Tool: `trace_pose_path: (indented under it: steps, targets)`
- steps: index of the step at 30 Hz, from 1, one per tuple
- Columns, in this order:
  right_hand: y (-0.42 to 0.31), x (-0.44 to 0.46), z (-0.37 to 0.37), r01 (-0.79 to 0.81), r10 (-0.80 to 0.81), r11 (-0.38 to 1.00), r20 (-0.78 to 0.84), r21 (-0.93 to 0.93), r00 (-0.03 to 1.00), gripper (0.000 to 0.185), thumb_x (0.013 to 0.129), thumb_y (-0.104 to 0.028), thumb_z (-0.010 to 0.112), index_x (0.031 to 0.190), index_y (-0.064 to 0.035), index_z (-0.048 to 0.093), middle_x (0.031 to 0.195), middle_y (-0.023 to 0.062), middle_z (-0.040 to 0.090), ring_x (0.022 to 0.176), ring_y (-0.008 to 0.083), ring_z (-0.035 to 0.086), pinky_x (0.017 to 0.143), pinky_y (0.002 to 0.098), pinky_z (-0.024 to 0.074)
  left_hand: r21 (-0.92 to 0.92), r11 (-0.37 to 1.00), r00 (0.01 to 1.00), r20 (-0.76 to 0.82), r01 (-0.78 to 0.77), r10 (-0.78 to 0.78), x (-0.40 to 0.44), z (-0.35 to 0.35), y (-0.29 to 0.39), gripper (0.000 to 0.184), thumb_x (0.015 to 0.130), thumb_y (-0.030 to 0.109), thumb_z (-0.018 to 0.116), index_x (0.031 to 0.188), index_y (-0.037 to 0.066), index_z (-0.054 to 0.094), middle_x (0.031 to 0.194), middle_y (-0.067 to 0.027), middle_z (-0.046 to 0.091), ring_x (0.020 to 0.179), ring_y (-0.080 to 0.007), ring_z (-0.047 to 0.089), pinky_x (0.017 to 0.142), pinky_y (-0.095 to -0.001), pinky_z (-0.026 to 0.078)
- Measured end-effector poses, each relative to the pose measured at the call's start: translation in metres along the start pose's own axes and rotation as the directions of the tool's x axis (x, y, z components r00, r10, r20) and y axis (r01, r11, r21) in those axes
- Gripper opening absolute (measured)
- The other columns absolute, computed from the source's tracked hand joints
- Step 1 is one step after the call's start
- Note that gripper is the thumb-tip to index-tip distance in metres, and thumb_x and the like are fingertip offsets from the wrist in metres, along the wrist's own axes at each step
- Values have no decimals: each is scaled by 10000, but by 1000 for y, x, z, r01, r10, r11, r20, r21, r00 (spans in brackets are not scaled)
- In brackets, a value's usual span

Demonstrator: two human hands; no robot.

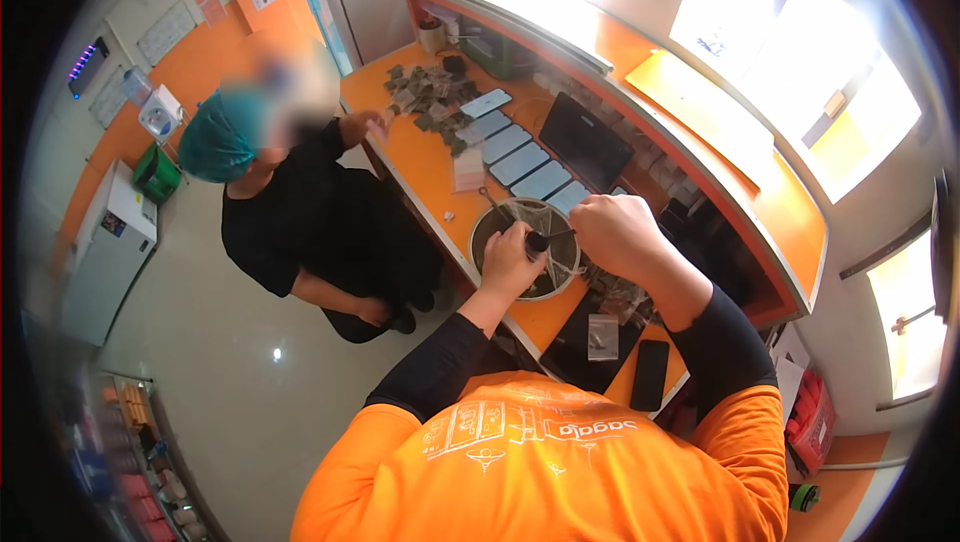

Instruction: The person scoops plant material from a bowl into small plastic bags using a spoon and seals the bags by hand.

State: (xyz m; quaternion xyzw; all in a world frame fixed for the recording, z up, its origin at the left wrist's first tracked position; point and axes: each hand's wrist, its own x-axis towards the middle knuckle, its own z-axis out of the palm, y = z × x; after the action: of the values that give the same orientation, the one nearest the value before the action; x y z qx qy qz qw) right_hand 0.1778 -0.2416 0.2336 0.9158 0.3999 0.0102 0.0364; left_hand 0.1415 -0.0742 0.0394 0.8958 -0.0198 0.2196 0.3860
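My left hand [512, 260] is wrapped round a small dark cylindrical object [537, 242] above a round metal bowl [474, 242] on the orange counter. Just right of it, my right hand [615, 230] pinches a thin dark handle or stick that reaches toward the dark object. Inside the bowl lies some pale, stringy or clear material, too unclear to name. Several flat light-blue rectangles [519, 163] lie in a row behind the bowl. A small clear packet [603, 336] rests on a black surface nearer my body.
A person in a teal cap [225, 137] and black clothes sits left of the counter [430, 197], one hand near its edge. Many small packets [430, 97] are heaped at the far end. A dark screen [585, 142] and black phone [650, 375] are also there.
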Motion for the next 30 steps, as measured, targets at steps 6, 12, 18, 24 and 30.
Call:
trace_pose_path:
  steps: [6,12,18,24,30]
  targets:
    - [7,-8,2,35,28,951,-198,309,980,139,800,-139,618,840,-57,723,836,133,698,814,328,689,711,401,556,-5,994,992,56,110,-110,-6,-16,-13,404,746,193,789,1030,87,522,857,-93,669,875,-318,668,818,-441,483]
    - [22,-18,53,-13,148,809,-183,588,972,153,852,-152,623,902,-45,719,867,154,695,866,362,665,752,437,539,-116,966,972,52,232,-228,-36,-83,-29,378,792,165,775,1004,51,484,823,-90,658,800,-269,673,748,-352,525]
    - [-13,-14,186,-68,180,815,-140,575,974,202,896,-109,554,1063,-68,660,1039,134,670,902,357,670,731,464,537,-202,909,929,142,364,-341,-83,-101,-59,338,828,126,765,1001,61,482,820,-40,622,784,-176,657,718,-314,519]
    - [-50,-16,210,-38,89,904,-101,426,991,229,881,-67,533,1087,-48,631,1085,148,648,897,358,677,711,440,551,-761,380,821,338,526,-460,-92,-108,-72,252,900,149,734,1016,124,511,926,24,576,985,-144,626,862,-334,509]
    - [-62,-37,215,-26,220,686,-173,727,960,180,918,-48,555,1064,-19,657,975,175,667,817,344,665,708,413,523,-901,-139,843,434,411,-319,-83,-127,-55,248,891,187,754,1023,154,547,952,38,583,1030,-172,631,992,-453,512]
